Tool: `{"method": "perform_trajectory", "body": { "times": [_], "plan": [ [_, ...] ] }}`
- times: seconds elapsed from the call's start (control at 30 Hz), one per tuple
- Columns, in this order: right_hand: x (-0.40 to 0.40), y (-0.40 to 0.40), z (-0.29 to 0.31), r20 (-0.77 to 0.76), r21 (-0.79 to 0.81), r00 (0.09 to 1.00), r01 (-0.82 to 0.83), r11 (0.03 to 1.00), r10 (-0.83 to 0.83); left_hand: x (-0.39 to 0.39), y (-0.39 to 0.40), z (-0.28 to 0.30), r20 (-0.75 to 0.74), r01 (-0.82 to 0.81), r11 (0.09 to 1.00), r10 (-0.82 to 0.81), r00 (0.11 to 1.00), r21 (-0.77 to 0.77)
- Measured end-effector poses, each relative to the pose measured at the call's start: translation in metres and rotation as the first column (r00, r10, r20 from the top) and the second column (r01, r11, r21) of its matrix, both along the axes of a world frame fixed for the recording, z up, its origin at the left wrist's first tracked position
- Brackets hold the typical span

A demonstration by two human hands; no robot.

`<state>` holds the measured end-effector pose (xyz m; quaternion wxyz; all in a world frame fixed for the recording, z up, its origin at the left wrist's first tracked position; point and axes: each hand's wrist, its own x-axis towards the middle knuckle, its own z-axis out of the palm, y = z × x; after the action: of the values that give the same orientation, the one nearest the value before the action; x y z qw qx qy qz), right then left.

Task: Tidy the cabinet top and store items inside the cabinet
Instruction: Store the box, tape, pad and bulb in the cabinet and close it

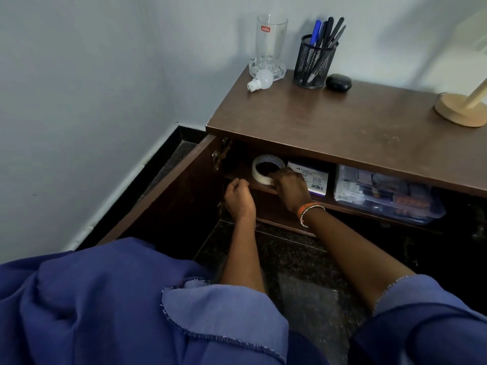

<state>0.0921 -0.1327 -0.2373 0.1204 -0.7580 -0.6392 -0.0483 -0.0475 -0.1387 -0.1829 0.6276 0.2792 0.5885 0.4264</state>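
A roll of white tape [259, 168] lies on the upper shelf inside the open brown cabinet [342, 133]. My right hand [288, 187] grips the tape's near right edge. My left hand [238, 197] is curled into a fist at the shelf's front edge, just left of the tape, with nothing visible in it. On the cabinet top stand a clear glass [271, 43], a white light bulb [261, 80] lying beside it, a black mesh pen holder [313, 61] with several pens, and a small black case [338, 83].
A white box with a label [315, 179] sits on the shelf right of the tape, then a clear plastic container [387, 197] of small items. The cabinet door [168, 196] hangs open at left. A wooden lamp base [461, 109] stands at the top's right end.
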Motion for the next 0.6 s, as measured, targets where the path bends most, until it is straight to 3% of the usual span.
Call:
{"method": "perform_trajectory", "body": {
  "times": [0.3,0.6],
  "plan": [
    [0.015,-0.008,-0.003,-0.042,0.020,0.999,-0.013,1.000,0.014,0.000,0.001,-0.001,-0.013,0.032,0.999,-0.032,0.999,0.032],
    [0.007,0.010,-0.006,-0.010,-0.022,0.997,0.072,0.997,-0.073,0.003,-0.001,0.001,-0.011,0.043,0.998,-0.043,0.999,0.034]
  ]
}}
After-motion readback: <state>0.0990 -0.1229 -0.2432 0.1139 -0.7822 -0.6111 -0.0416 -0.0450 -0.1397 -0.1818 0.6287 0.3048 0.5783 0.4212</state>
